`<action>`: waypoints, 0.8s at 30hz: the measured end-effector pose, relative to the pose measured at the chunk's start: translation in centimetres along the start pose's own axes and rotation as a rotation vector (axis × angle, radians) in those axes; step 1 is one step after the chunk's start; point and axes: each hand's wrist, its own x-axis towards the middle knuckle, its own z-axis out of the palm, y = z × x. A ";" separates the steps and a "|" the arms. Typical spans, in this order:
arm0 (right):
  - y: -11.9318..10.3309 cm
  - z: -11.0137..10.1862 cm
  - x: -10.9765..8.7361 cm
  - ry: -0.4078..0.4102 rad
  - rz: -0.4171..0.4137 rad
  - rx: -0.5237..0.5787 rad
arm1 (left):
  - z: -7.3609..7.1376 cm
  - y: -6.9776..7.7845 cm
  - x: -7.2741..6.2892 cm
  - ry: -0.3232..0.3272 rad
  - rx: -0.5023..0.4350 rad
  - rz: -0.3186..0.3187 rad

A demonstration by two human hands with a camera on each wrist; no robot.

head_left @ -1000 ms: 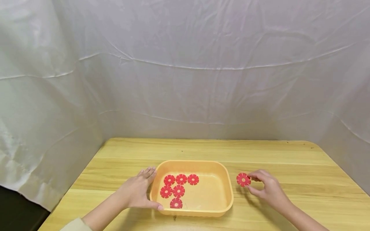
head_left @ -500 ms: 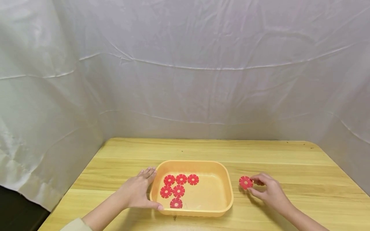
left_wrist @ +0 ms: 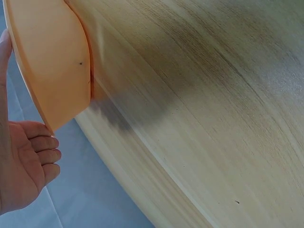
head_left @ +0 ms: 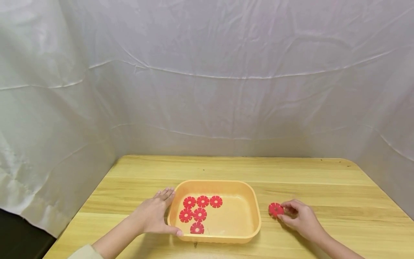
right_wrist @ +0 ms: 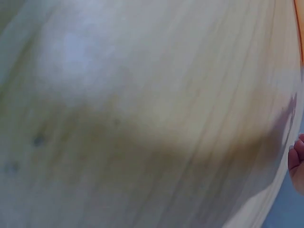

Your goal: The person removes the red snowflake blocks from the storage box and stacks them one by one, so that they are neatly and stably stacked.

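Note:
In the head view my left hand (head_left: 156,214) holds the left end of an orange plastic tray (head_left: 233,238), thumb on its near rim and fingers at its left side. The left wrist view shows the fingers of that hand (left_wrist: 35,156) curled by the tray's edge (left_wrist: 52,57). Several red notched discs (head_left: 199,214), flower-like with pale centres, lie in the tray's left half. Right of the tray, my right hand (head_left: 302,219) pinches another red notched disc (head_left: 275,209) between thumb and fingers. Its centre looks darker than the others. The right wrist view catches only part of the hand (right_wrist: 297,164).
Tray and hands are over a light wood-grain table (head_left: 226,167). Pale grey sheeting (head_left: 207,108) hangs behind it and along both sides. A dark area (head_left: 22,233) shows at the lower left, beyond the table's edge.
My right hand has moved slightly right and toward me with the red notched disc. The disc's pale centre has turned dark. My left hand and the tray have stayed in place.

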 end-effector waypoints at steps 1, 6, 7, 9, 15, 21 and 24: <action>0.1 0.0 -0.1 -0.004 0.010 0.001 | 0.0 0.0 0.0 -0.001 -0.003 -0.001; 0.4 0.1 -0.3 -0.030 0.055 0.005 | 0.1 0.0 0.0 -0.001 -0.012 -0.007; 0.5 0.1 -0.4 -0.032 0.059 0.007 | 0.1 0.0 0.0 -0.001 -0.012 -0.007; 0.6 0.1 -0.4 -0.033 0.064 0.008 | 0.1 0.0 0.0 -0.002 -0.013 -0.007; 0.9 0.2 -0.6 -0.038 0.072 0.009 | 0.0 0.0 0.0 -0.002 -0.013 -0.006; 0.9 0.1 -0.5 -0.095 0.117 0.002 | 0.0 0.0 0.0 -0.006 -0.007 -0.005; 0.8 0.0 -0.4 -0.133 0.154 0.008 | 0.0 0.0 -0.1 -0.007 -0.010 -0.005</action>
